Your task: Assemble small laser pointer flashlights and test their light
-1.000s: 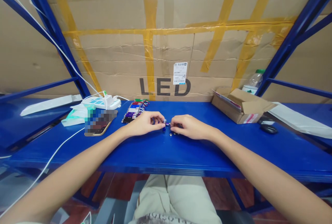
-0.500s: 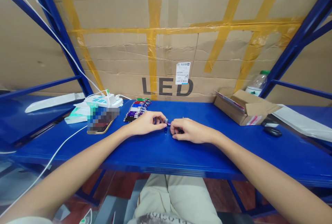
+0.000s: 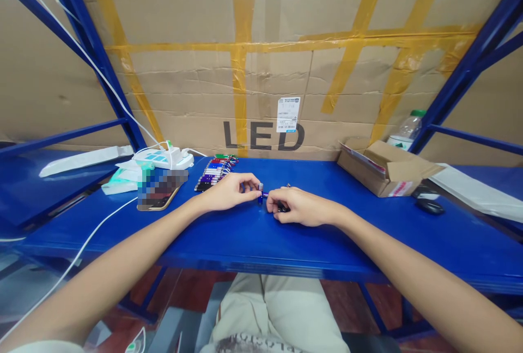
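My left hand [image 3: 239,189] pinches a small blue tube with a silvery top [image 3: 260,194] between thumb and fingertips, holding it upright just over the table. Close on its right, the curled fingers of my right hand [image 3: 300,206] grip a thin purple-blue piece [image 3: 265,195], whose tip points at the tube; most of it is hidden. Something dark shows under my right palm, too covered to name. Behind my left hand lies a row of small coloured metal tubes with cords [image 3: 214,172], in black, blue, purple, silver, red and green.
On the blue table [image 3: 245,244] to the left are a phone [image 3: 163,198], a white power strip [image 3: 175,159] and a greenish-white packet [image 3: 126,178]. To the right are an open cardboard box [image 3: 384,170], a black mouse [image 3: 429,207] and a bottle [image 3: 408,127]. A cardboard sheet [image 3: 183,97] stands behind.
My left hand and the blue tube have shifted slightly up and to the left. My right hand has moved slightly left, its fingers turning a little, and more of the dark thing under it shows.
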Demonstrator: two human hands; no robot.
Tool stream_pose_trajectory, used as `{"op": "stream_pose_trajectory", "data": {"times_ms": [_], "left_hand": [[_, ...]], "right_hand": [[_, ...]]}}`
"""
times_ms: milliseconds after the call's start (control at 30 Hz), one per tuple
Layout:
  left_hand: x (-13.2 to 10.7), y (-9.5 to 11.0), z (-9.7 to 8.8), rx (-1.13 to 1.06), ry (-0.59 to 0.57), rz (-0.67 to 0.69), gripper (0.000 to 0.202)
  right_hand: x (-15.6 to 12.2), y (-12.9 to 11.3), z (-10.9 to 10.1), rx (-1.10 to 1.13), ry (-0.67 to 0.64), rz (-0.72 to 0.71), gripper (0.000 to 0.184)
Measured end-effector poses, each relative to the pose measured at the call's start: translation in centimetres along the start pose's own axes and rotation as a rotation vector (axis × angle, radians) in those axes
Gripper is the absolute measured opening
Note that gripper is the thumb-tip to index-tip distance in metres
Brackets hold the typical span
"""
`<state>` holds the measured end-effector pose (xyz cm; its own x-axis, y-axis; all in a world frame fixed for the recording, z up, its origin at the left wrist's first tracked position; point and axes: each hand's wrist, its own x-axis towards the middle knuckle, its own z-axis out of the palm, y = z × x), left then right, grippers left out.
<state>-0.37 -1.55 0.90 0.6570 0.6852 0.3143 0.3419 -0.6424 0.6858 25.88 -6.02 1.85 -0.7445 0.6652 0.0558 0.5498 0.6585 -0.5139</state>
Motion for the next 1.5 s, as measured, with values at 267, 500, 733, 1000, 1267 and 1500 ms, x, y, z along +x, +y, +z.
{"op": "stream_pose_trajectory", "data": {"times_ms": [267, 500, 733, 1000, 1267, 1500], "left_hand": [[0.0, 0.0, 0.0, -0.008, 0.001, 0.000, 0.028], [0.0, 0.1, 0.0, -0.012, -0.005, 0.000, 0.029], [0.1, 0.3, -0.1, -0.004, -0.008, 0.001, 0.029], [0.2, 0.1, -0.1, -0.009, -0.007, 0.005, 0.028], [0.1, 0.0, 0.0, -0.012, -0.011, 0.005, 0.028], [0.2, 0.2, -0.1, -0.016, -0.023, 0.004, 0.028]], "right_hand": [[-0.2, -0.9, -0.3, -0.020, -0.033, 0.072, 0.015], [-0.1, -0.6, -0.1, -0.108, 0.026, 0.015, 0.013], [0.0, -0.2, 0.1, -0.137, 0.051, -0.034, 0.013], [-0.1, 0.3, 0.4, -0.190, 0.071, -0.085, 0.007], [-0.1, 0.6, 0.9, -0.239, 0.112, -0.077, 0.016], [-0.1, 0.5, 0.1, -0.242, 0.158, 0.004, 0.015]]}}
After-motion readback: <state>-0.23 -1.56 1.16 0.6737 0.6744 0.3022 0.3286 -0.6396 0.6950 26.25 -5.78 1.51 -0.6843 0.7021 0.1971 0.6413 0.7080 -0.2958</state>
